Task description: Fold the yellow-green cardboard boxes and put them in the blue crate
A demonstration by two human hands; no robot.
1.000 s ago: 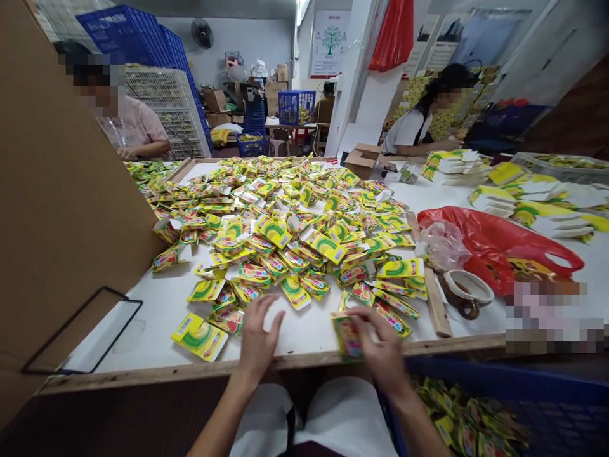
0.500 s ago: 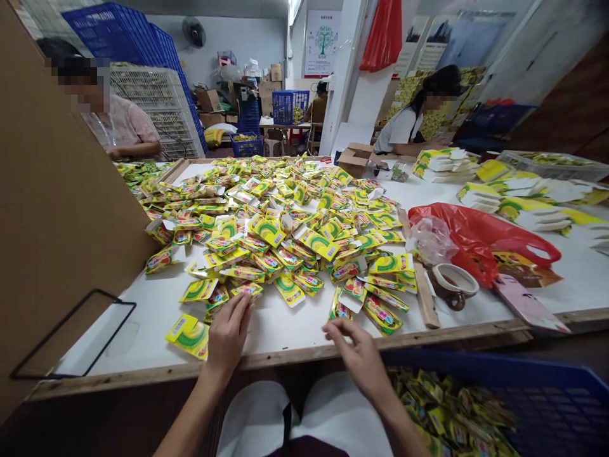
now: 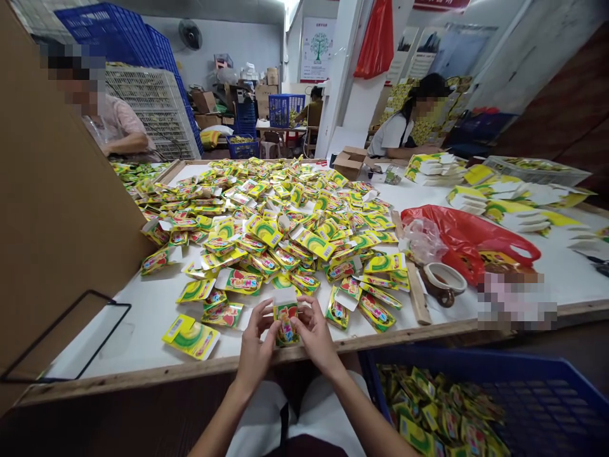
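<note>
Both hands meet over the near edge of the white table (image 3: 143,317). My left hand (image 3: 254,346) and my right hand (image 3: 316,339) pinch one small yellow-green carton (image 3: 286,317) between them, held upright with its white flap open at the top. A big heap of flat yellow cartons (image 3: 271,216) covers the table beyond my hands. One flat carton (image 3: 190,335) lies alone to the left of my left hand.
A blue crate (image 3: 537,406) holding several cartons stands at my lower right. A red plastic bag (image 3: 471,238), a tape roll (image 3: 445,279) and a wooden stick (image 3: 413,282) lie to the right. A cardboard sheet (image 3: 52,222) leans at left. Other people work at the far side.
My hands were apart, the left reaching into the heap and the right empty. Now they have come together at the table's edge, holding one carton upright between them.
</note>
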